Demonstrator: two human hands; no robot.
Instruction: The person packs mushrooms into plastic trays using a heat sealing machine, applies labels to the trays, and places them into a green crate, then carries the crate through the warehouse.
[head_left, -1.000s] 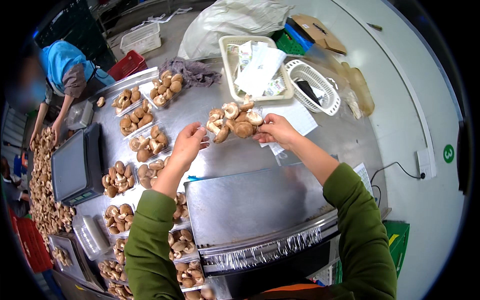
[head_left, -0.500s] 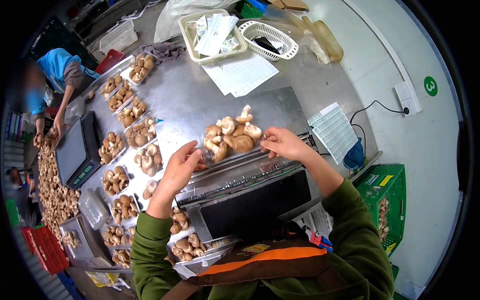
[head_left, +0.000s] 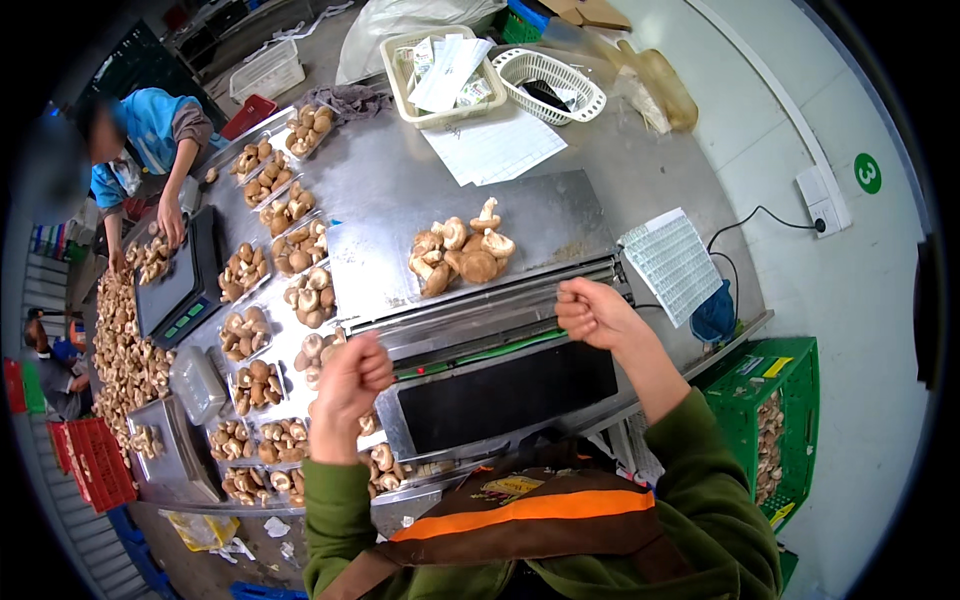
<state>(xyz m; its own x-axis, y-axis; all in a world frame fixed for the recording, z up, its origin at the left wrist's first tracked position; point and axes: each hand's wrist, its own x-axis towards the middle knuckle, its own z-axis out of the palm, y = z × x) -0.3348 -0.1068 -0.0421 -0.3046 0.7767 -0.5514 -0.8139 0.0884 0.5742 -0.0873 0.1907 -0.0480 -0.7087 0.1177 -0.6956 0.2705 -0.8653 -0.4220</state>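
My left hand [head_left: 350, 385] is closed, fingers curled in, at the left end of a flat wrapping machine [head_left: 510, 400] with a black plate. My right hand [head_left: 597, 314] is pinched shut over the machine's right end. What either holds, if anything, cannot be made out; a shiny clear surface [head_left: 470, 325] stretches between them. Beyond the hands, a pile of brown mushrooms [head_left: 465, 255] sits on the steel plate [head_left: 560, 220], apart from both hands. A green strip [head_left: 490, 350] with a small red light runs along the machine.
Several packs of mushrooms [head_left: 245, 335] stand in rows at left, by a black scale [head_left: 180, 285] and a large loose mushroom heap [head_left: 125, 345]. A co-worker in blue [head_left: 155, 135] handles mushrooms there. White baskets [head_left: 550, 85], papers [head_left: 500, 150] and a green crate [head_left: 765, 430] surround the table.
Both hands have drawn back toward me from beside the mushroom pile, and their fingers have closed. The green strip and red light now show. The co-worker's hands have moved to mushrooms on the scale.
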